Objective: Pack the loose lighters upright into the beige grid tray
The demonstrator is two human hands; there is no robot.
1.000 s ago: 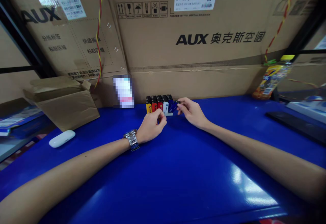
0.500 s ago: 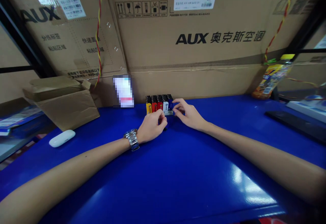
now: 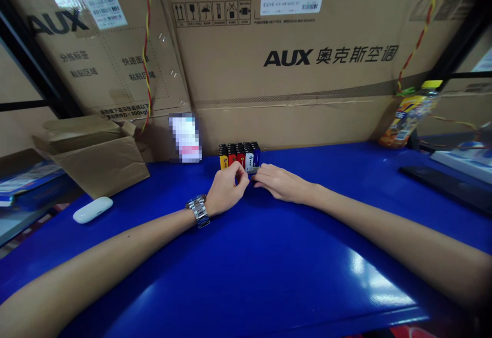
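Observation:
Rows of lighters point(image 3: 241, 158) with black tops stand upright in a low, pale tray point(image 3: 252, 170) against the cardboard. Yellow, red, white and blue bodies face me. My left hand point(image 3: 227, 188), with a metal watch on its wrist, is closed in a pinch just in front of the red ones; whatever its fingertips hold, if anything, is hidden. Close by on the right, my right hand point(image 3: 277, 181) has its fingers curled together at the tray's front right corner. I cannot make out what is between them. The two hands' fingertips are a small gap apart.
A lit, blurred phone point(image 3: 186, 138) leans on the large cardboard box point(image 3: 292, 86). An opened small carton point(image 3: 100, 158) and a white earbud case point(image 3: 93, 210) lie left. On the right are a drink bottle point(image 3: 411, 115) and a flat black object point(image 3: 446, 186) on the blue table point(image 3: 246, 266).
My right hand has come down and left from beside the blue lighters to the tray's front corner, its fingers closing together. My left hand stays nearly in place; the view shifts slightly.

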